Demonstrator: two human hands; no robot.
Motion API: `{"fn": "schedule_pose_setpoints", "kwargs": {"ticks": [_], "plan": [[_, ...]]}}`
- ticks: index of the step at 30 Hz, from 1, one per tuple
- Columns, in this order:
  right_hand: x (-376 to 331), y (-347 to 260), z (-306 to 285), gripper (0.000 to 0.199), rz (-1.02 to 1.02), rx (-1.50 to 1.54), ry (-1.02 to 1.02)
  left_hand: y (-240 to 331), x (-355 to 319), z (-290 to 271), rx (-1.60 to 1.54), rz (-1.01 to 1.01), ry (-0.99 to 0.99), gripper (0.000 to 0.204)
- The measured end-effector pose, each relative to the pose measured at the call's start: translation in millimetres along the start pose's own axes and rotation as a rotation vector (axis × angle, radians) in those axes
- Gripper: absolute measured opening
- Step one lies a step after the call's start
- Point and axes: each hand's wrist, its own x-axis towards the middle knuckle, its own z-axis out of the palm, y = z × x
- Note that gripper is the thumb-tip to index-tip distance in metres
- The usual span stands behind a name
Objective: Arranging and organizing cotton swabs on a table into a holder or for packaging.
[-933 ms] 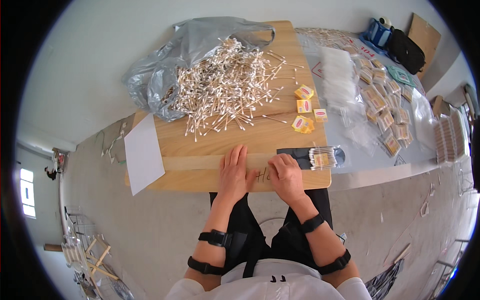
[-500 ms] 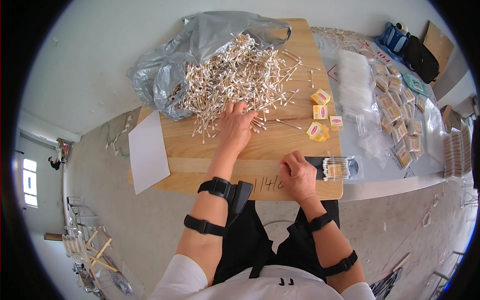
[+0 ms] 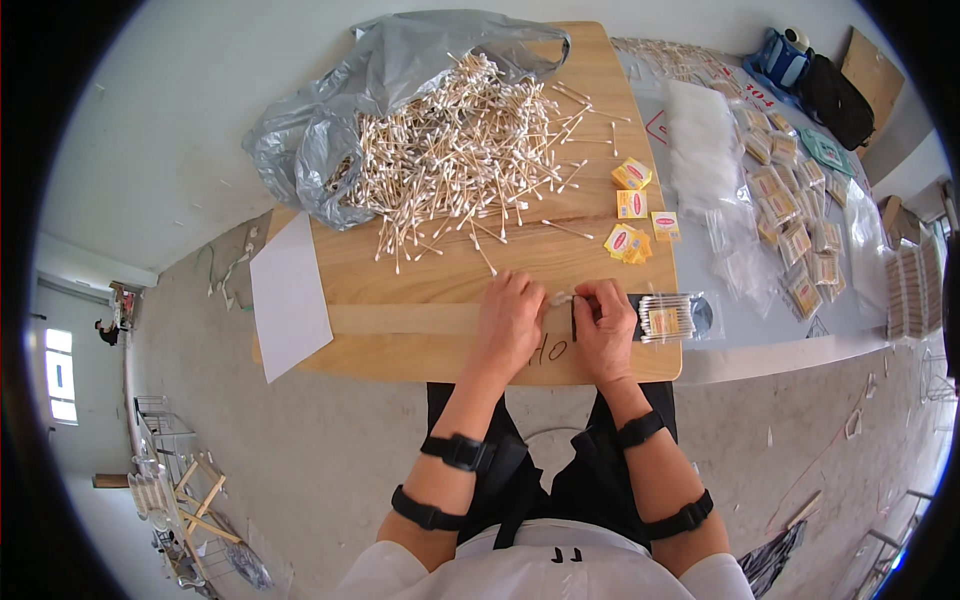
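Note:
My left hand (image 3: 512, 322) is closed near the front of the wooden table, its fingertips pinching a few cotton swabs (image 3: 561, 298) whose white tips show blurred between my hands. Close beside it, my right hand (image 3: 606, 322) has its fingers bent together over the left end of a dark flat strip; whatever they grip is hidden. On the strip, right of that hand, lies a clear bag with a row of cotton swabs and a yellow card (image 3: 664, 321). A large heap of loose cotton swabs (image 3: 450, 150) spreads over a grey plastic bag (image 3: 300, 150) farther back.
Small yellow cards (image 3: 627, 242) lie in groups along the table's right side. White paper (image 3: 291, 298) hangs over the left edge. On the adjoining grey surface sit clear empty bags (image 3: 705, 140), filled swab packs (image 3: 780, 195) and a stacked row of packs (image 3: 912, 300).
My left hand has come back from the swab heap toward my right hand, bringing a few swabs. My right hand stays near the strip's left end. The view has shifted slightly.

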Motion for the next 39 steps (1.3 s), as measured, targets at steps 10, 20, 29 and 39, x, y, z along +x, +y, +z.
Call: {"fn": "schedule_pose_setpoints", "kwargs": {"ticks": [10, 20, 29, 39], "plan": [[-1.1, 1.2, -0.7, 0.013, 0.014, 0.023, -0.005, -22.8, 11.0, -9.0, -0.219, -0.103, -0.011, 0.023], [2.6, -12.2, -5.7, 0.033, -0.247, -0.268, -0.262, -25.7, -20.9, -11.0, -0.365, -0.224, 0.236, 0.028], [2.4, -15.1, -1.4, 0.031, -0.335, -0.294, -0.31, -30.2, -31.8, 4.2, -0.343, -0.235, 0.287, 0.025], [4.0, -16.7, -1.3, 0.018, -0.372, -0.306, -0.296, -24.8, -30.6, -4.1, -0.233, -0.069, 0.158, 0.014]]}}
